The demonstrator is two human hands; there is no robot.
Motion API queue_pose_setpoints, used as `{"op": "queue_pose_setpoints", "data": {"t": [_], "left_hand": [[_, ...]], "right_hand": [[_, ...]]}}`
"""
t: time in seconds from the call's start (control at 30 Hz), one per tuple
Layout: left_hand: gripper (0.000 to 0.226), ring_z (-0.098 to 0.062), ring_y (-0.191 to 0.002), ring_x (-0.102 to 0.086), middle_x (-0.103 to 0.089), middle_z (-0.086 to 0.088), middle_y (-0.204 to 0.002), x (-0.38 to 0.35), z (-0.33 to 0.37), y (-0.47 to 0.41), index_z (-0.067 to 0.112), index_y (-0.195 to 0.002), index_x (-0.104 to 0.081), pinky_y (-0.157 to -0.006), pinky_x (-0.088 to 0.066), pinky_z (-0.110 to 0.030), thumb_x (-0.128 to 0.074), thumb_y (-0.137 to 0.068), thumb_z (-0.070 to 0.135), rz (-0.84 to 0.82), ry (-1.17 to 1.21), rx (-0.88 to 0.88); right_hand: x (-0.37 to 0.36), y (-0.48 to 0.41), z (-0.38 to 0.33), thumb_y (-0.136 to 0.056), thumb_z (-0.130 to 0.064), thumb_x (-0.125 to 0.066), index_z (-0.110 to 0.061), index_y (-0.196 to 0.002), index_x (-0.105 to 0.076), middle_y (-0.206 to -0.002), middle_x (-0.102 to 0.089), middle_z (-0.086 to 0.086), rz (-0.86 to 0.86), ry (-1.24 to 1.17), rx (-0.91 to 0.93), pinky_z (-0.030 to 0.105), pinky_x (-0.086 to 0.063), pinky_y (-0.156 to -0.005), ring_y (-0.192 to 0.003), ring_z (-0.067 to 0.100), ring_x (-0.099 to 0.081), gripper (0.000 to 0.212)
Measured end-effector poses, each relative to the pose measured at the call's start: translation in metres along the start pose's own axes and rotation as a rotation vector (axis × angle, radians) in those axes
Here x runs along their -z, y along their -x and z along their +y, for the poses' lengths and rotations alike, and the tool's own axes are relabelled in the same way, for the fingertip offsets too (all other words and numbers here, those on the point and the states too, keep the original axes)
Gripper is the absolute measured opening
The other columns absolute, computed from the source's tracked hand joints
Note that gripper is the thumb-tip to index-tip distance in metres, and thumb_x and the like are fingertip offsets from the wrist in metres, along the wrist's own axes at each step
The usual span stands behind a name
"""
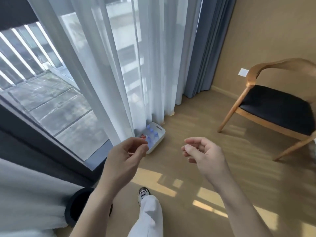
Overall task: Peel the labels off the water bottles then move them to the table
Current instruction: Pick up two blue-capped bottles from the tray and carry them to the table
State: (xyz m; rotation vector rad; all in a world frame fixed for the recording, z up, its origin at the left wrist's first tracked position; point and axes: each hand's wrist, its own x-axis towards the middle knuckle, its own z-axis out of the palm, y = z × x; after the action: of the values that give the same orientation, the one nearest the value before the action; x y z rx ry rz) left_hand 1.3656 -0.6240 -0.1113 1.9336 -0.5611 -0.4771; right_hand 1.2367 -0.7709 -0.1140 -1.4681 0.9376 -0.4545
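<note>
A white plastic bin [159, 135] stands on the wooden floor at the foot of the sheer curtain. Several clear water bottles with blue caps [151, 134] stand inside it, and a red label shows on one at the bin's left. My left hand [125, 157] hovers in the air in front of the bin and hides its near left corner; its fingers are loosely curled and hold nothing. My right hand [202, 152] is raised to the right of the bin, fingers loosely curled, also holding nothing.
A wooden chair with a dark seat [277, 106] stands at the right. Sheer white curtains [119, 65] and a blue drape [203, 57] hang before a large window. A dark round object [77, 204] lies low at left. My leg in white trousers [147, 214] steps forward.
</note>
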Motion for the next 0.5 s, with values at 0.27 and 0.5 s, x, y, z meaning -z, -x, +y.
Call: {"op": "queue_pose_setpoints", "data": {"t": [0.27,0.5], "left_hand": [[0.01,-0.025,-0.081,-0.067,-0.073,0.006,-0.074,0.02,0.024,-0.179,0.032,-0.077,-0.068,-0.083,-0.054,-0.044,-0.059,-0.073,0.031,-0.039,0.091,0.002],[0.014,-0.016,-0.075,-0.066,-0.073,0.008,-0.076,0.023,0.019,-0.271,0.026,-0.078,-0.068,-0.078,-0.053,-0.036,-0.06,-0.086,0.019,-0.028,0.038,0.066]], "right_hand": [[-0.05,-0.135,-0.058,-0.083,-0.004,-0.062,-0.022,-0.082,-0.064,-0.08,-0.073,0.01,0.084,0.062,0.008,0.03,-0.052,-0.07,-0.067,0.011,-0.065,0.018],[-0.084,-0.229,-0.066,-0.084,0.0,-0.06,-0.02,-0.08,-0.063,-0.08,-0.069,0.013,0.03,0.072,-0.061,0.033,-0.049,-0.069,-0.073,0.022,-0.062,0.02]]}}
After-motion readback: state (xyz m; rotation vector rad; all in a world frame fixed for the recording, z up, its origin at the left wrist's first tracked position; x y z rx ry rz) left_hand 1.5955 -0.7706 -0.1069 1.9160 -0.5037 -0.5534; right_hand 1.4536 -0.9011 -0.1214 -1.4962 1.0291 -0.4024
